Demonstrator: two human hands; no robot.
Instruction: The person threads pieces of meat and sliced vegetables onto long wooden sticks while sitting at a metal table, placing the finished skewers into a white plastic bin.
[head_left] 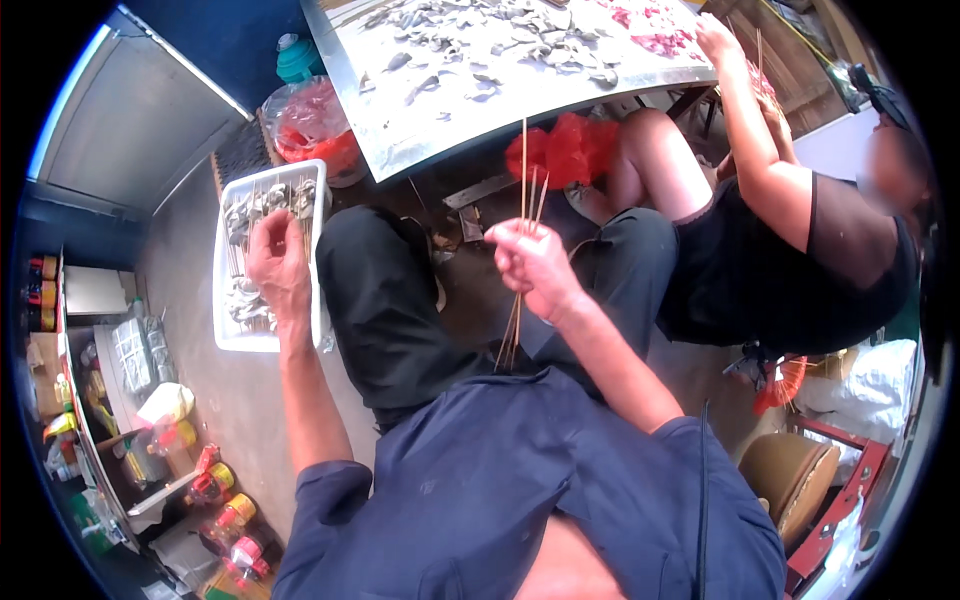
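Observation:
My right hand [540, 268] is closed around several thin bamboo skewers [524, 170], which stick out above and below the fist in front of my lap. My left hand [279, 258] is over a white plastic tray [222, 320] on my left. Its fingers are curled together and point down; whatever they grip, if anything, is hidden. Inside the tray lie skewers threaded with grey-white pieces [246, 300] of food. More loose grey pieces [480, 40] are spread across the metal-edged table [395, 145] ahead of my knees.
At the right sits another person [790, 240] in black, hands by a pile of pink-red pieces [655, 28] on the table. A red bag [565, 150] hangs below its edge. Beyond the tray stand a bagged red tub [315, 130] and a teal jug [297, 60]. Bottles [228, 515] line the left.

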